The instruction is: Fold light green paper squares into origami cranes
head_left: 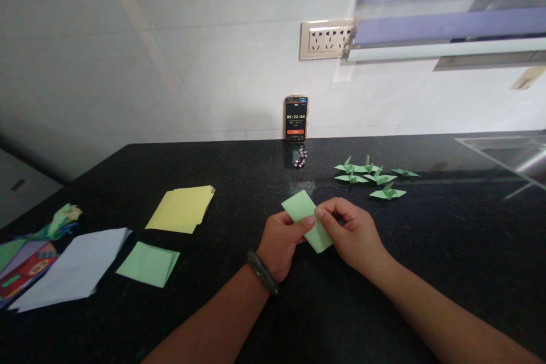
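A folded piece of light green paper (302, 203) is held up over the dark counter between both hands. My left hand (279, 242) grips it from the left, thumb lying across its face and the other fingers hidden behind. My right hand (352, 230) pinches its right edge between thumb and forefinger. Beyond the right hand stand several folded green paper cranes (387, 192). Left of my left hand lies a green paper square (149, 264), its right side showing a fold or second layer.
A yellow paper stack (179, 209) and a white paper stack (77, 267) lie on the left, beside a colourful packet (28, 270) and crumpled paper (63, 220). A phone (296, 118) showing a timer leans on the wall, a beaded strap (301, 157) before it.
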Demonstrator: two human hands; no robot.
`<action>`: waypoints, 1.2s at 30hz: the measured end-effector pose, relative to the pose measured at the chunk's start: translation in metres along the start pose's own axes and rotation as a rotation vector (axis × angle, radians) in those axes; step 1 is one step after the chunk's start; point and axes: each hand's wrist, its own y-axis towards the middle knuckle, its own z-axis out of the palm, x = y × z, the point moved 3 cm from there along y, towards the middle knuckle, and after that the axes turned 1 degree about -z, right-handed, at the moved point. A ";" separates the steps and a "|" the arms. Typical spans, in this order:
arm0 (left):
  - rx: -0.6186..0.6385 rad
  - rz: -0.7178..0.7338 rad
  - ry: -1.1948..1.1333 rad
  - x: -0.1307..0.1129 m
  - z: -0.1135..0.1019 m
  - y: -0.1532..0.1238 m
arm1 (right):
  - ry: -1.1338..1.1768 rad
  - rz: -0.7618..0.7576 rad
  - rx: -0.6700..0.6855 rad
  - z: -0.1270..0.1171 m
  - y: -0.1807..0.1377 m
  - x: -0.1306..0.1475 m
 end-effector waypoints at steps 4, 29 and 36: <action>-0.145 0.018 0.065 -0.001 -0.008 0.004 | 0.060 0.086 -0.060 -0.003 0.002 -0.009; -0.045 0.233 0.397 -0.014 -0.003 -0.001 | 0.777 0.431 0.171 0.007 0.007 -0.008; 0.006 0.273 0.627 -0.008 -0.001 -0.002 | 0.938 0.578 0.250 0.014 0.000 -0.009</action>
